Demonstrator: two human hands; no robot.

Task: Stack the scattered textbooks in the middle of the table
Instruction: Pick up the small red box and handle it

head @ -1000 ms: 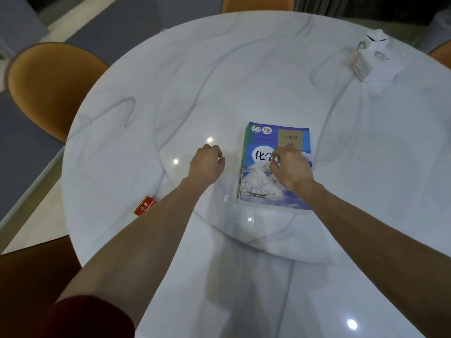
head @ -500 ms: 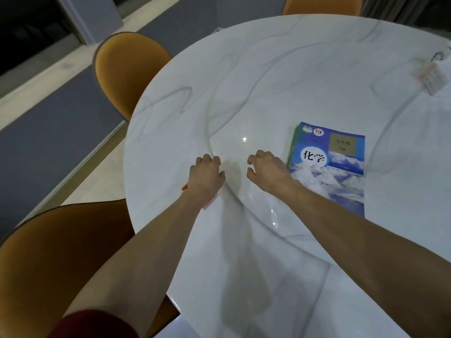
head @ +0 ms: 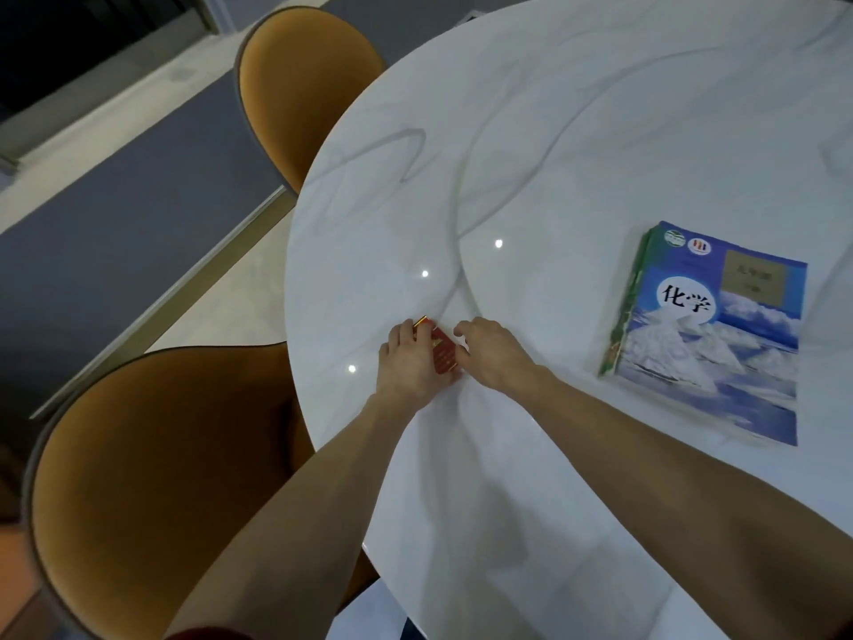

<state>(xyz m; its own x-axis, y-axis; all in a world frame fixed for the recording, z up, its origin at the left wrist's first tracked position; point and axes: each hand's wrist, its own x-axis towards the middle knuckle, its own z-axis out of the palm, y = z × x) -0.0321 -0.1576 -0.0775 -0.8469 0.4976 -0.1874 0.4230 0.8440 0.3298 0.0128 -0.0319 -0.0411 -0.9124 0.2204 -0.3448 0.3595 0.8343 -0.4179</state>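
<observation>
A small red book lies flat near the left edge of the white marble table. My left hand rests on its left side with fingers curled over the top. My right hand presses against its right edge, so the two hands clasp it between them and hide much of its cover. To the right, apart from both hands, a stack of textbooks lies on the table's inner round disc, topped by a blue chemistry textbook with a snowy mountain cover.
Two orange chairs stand at the table's left side, one far and one near, tucked under the rim. The table edge runs just left of my hands. Grey floor lies beyond.
My right hand left the blue textbook and moved left. Both hands came onto the small red book at the table's left edge. The view swung left, so the stack now sits at the right.
</observation>
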